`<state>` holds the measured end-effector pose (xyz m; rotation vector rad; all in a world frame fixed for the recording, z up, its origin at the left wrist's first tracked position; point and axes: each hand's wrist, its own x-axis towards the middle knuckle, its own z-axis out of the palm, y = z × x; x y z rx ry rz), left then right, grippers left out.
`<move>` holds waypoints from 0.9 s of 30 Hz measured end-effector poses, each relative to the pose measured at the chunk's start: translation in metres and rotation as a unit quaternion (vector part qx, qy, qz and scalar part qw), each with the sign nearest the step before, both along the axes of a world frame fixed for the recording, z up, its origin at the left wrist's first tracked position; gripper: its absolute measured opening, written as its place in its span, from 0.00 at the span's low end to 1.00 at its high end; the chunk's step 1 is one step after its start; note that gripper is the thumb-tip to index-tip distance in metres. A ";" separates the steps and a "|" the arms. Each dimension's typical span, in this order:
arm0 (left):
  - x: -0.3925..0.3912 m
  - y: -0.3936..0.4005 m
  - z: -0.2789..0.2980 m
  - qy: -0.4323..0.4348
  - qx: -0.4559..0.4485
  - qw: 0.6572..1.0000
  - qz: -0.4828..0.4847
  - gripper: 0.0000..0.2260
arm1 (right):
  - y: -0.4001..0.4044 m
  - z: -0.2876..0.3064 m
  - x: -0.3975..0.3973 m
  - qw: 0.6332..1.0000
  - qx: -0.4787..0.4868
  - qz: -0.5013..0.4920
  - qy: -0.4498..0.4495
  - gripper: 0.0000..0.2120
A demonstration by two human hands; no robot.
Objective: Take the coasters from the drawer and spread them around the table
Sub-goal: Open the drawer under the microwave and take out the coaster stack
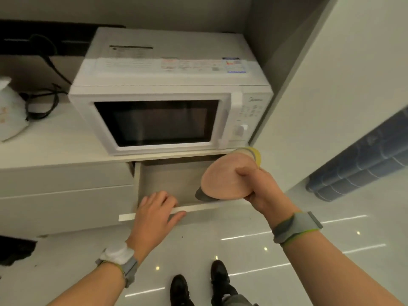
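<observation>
A stack of round coasters (223,180) is held above the right end of the open drawer (172,184); a pink one faces me, with a yellow edge behind and a grey edge below. My right hand (260,188) is shut on this stack, thumb across the pink face. My left hand (154,215) rests on the drawer's white front edge, fingers curled over it. The drawer's visible inside looks bare; its right part is hidden by the coasters.
A white microwave (167,107) sits on the white counter (55,146) just above the drawer. A white kettle (11,111) and black cables lie at the left. A tall white cabinet panel (331,107) stands at the right. A blue object (362,164) lies on the glossy floor.
</observation>
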<state>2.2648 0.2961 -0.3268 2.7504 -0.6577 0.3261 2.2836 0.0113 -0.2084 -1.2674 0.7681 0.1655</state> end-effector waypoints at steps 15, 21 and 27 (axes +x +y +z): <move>0.065 -0.039 0.017 0.038 -0.027 0.994 0.103 0.12 | -0.033 -0.024 -0.045 0.998 0.047 -0.029 -0.003 0.18; 0.081 -0.043 -0.004 0.068 -0.022 0.993 0.098 0.06 | -0.052 -0.042 -0.042 0.998 0.059 0.008 0.016 0.19; 0.091 -0.052 0.011 0.148 0.042 0.980 0.126 0.20 | -0.073 -0.053 -0.043 0.996 0.064 0.052 0.034 0.19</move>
